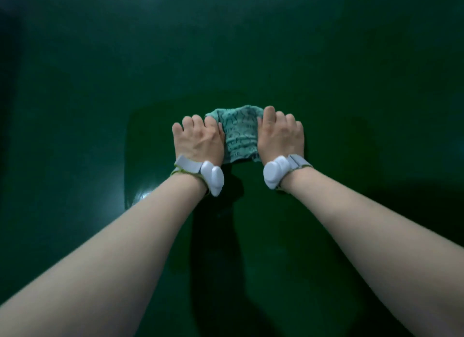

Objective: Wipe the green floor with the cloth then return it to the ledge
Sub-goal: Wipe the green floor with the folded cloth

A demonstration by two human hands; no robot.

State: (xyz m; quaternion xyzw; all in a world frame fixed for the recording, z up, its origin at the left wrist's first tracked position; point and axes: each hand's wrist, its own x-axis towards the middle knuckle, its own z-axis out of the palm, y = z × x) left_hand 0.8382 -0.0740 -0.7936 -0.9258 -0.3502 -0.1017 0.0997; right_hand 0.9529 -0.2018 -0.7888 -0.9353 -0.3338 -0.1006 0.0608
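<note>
A teal patterned cloth [240,133] lies bunched on the glossy green floor [276,48] in the middle of the view. My left hand [199,139] presses down on the cloth's left side with fingers curled over its edge. On the cloth's right side rests my right hand [280,132], fingers bent over the fabric. Both arms stretch straight forward. Each wrist carries a white band with a small device. The parts of the cloth under my palms are hidden. No ledge is in view.
A darker, shinier patch of floor [155,186] surrounds the cloth and reaches back toward me between my arms, with a light glint at its left. Dim green floor extends on all sides.
</note>
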